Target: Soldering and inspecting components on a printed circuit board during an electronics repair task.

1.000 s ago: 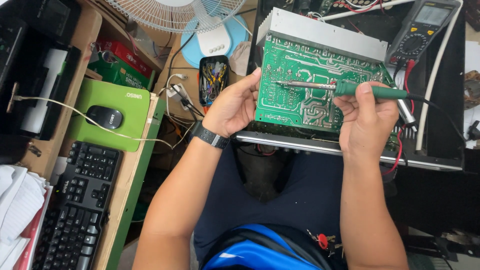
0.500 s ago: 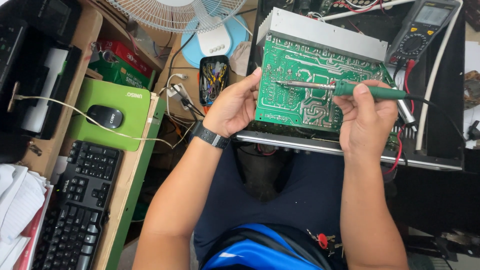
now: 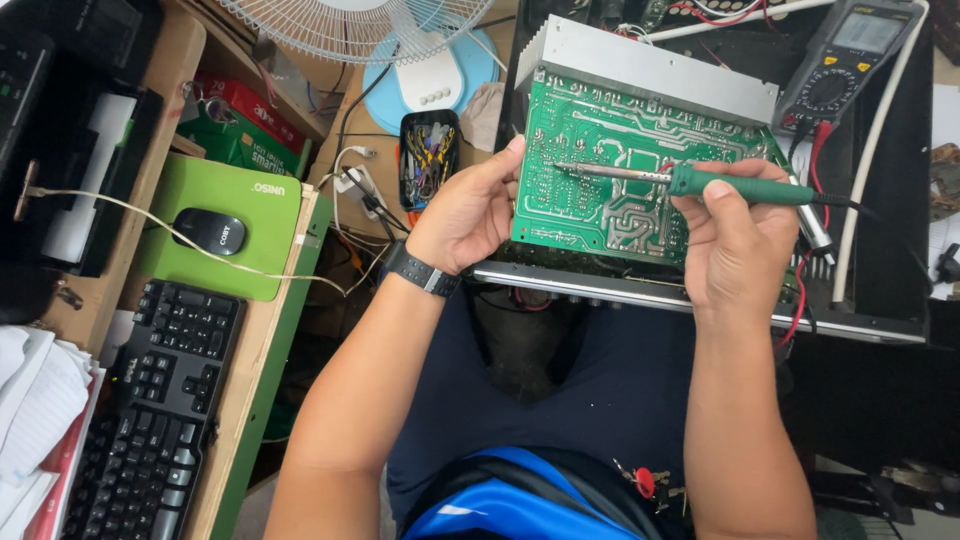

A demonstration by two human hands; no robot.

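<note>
A green circuit board (image 3: 610,150) with silver solder traces stands tilted up, fixed to a ribbed metal heat sink (image 3: 650,65) along its far edge. My left hand (image 3: 465,215), with a black watch on the wrist, grips the board's left edge. My right hand (image 3: 735,245) holds a green-handled soldering iron (image 3: 740,187). The iron's metal tip points left and rests on the upper middle of the board.
A multimeter (image 3: 845,55) with red leads lies at the top right. On the left desk sit a black keyboard (image 3: 150,410), a mouse (image 3: 208,231) on a green pad, a black tray of small parts (image 3: 428,150) and a fan (image 3: 370,25).
</note>
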